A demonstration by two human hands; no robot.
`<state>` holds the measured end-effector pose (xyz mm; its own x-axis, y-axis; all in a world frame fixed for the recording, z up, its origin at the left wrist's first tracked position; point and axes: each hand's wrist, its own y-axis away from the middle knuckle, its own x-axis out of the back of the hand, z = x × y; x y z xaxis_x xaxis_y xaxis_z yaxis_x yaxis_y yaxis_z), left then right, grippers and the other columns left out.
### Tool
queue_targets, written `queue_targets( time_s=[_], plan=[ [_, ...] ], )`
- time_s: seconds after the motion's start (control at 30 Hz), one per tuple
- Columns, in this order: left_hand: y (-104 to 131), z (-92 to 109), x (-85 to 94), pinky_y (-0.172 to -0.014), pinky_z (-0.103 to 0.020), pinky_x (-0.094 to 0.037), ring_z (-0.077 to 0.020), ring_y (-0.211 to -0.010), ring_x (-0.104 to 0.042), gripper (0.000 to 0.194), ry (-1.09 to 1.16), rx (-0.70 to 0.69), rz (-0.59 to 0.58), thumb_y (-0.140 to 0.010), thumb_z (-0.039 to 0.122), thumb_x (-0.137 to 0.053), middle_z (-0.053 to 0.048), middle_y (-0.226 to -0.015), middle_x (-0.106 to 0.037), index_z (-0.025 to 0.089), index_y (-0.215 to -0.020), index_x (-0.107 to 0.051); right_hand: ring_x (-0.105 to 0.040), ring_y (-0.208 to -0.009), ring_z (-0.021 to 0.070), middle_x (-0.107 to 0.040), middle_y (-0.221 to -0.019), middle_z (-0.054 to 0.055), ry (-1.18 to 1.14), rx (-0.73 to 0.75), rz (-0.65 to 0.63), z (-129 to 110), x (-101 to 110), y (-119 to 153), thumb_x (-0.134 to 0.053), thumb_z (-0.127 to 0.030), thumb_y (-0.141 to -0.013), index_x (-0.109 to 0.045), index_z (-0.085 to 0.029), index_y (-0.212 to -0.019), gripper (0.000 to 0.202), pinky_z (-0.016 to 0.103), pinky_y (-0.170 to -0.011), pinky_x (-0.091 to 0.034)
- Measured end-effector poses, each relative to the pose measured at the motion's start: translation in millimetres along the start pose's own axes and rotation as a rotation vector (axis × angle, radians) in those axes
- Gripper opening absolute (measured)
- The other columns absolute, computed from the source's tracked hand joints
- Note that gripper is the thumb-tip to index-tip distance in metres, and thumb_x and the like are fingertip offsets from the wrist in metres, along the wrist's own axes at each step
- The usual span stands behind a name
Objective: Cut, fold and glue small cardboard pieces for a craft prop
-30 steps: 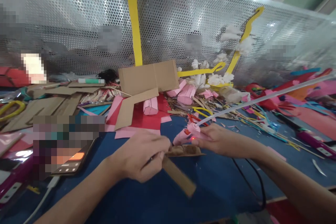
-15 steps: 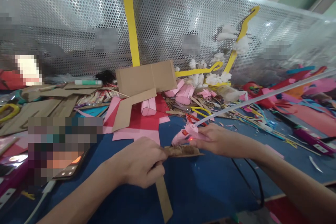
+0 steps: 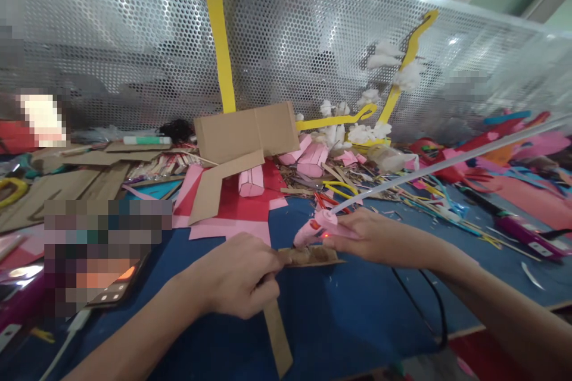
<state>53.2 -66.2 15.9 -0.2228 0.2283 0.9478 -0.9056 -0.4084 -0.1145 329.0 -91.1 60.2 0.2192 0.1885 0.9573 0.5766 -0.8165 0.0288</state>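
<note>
My right hand [image 3: 357, 233] is closed around a pink hot glue gun [image 3: 318, 228], whose small red light glows. A long clear glue stick [image 3: 429, 168] juts from its back, up and to the right. The nozzle points down at the left part of a small brown cardboard piece [image 3: 313, 256], touching it or just above; I cannot tell which. My left hand [image 3: 243, 274] pinches that piece at its left end. Below the left hand a narrow cardboard strip [image 3: 279, 339] runs toward me; whether it joins the held piece is hidden.
Behind my hands stand folded cardboard [image 3: 248, 131] and pink paper shapes [image 3: 251, 181] on red and pink paper [image 3: 232, 205]. Yellow-handled scissors [image 3: 339, 189] lie beyond the glue gun. A black cable [image 3: 440, 309] loops at right. A phone [image 3: 114, 292] lies left. A perforated metal screen [image 3: 286, 30] closes the back.
The nozzle has shifted very slightly along the cardboard piece. Both hands keep their hold, and the whole view has moved a little.
</note>
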Motion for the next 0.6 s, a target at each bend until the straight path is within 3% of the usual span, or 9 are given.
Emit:
queue_targets(
  time_s=[0.17, 0.3, 0.47, 0.6],
  plan=[
    [0, 0, -1.0, -0.048, -0.035, -0.021, -0.0171, -0.046, -0.047, 0.014, -0.015, 0.008, -0.006, -0.071, 0.015, -0.051, -0.003, -0.056, -0.057, 0.020, -0.060, -0.043, -0.068, -0.082, 0.0240, -0.072, -0.082, 0.004, 0.170, 0.028, -0.024, 10, -5, 6, -0.043, -0.044, -0.104, -0.073, -0.027, -0.115, 0.036, 0.032, -0.075, -0.050],
    [1, -1, -2.1, -0.049, -0.034, -0.022, -0.0169, -0.048, -0.047, 0.015, -0.017, 0.016, -0.013, -0.072, 0.015, -0.050, -0.003, -0.058, -0.059, 0.020, -0.061, -0.040, -0.067, -0.079, 0.0234, -0.072, -0.079, 0.004, 0.178, 0.005, -0.012, 10, -5, 8, -0.044, -0.046, -0.104, -0.074, -0.026, -0.110, 0.037, 0.031, -0.073, -0.049],
    [0, -2, -3.4, -0.050, -0.033, -0.023, -0.0174, -0.050, -0.049, 0.014, -0.016, 0.020, -0.021, -0.072, 0.015, -0.050, -0.004, -0.060, -0.061, 0.020, -0.063, -0.040, -0.070, -0.090, 0.0222, -0.075, -0.095, 0.003, 0.077, 0.008, -0.027, 0, 1, 6, -0.039, -0.046, -0.106, -0.066, -0.030, -0.130, 0.039, 0.030, -0.082, -0.050],
    [0, -2, -4.0, -0.050, -0.034, -0.023, -0.0173, -0.051, -0.049, 0.014, -0.019, 0.032, -0.026, -0.072, 0.016, -0.050, -0.004, -0.061, -0.062, 0.020, -0.063, -0.040, -0.070, -0.087, 0.0233, -0.074, -0.088, 0.005, 0.136, -0.060, -0.049, 0, -1, 7, -0.037, -0.050, -0.105, -0.074, -0.024, -0.113, 0.046, 0.031, -0.081, -0.050]
  ],
)
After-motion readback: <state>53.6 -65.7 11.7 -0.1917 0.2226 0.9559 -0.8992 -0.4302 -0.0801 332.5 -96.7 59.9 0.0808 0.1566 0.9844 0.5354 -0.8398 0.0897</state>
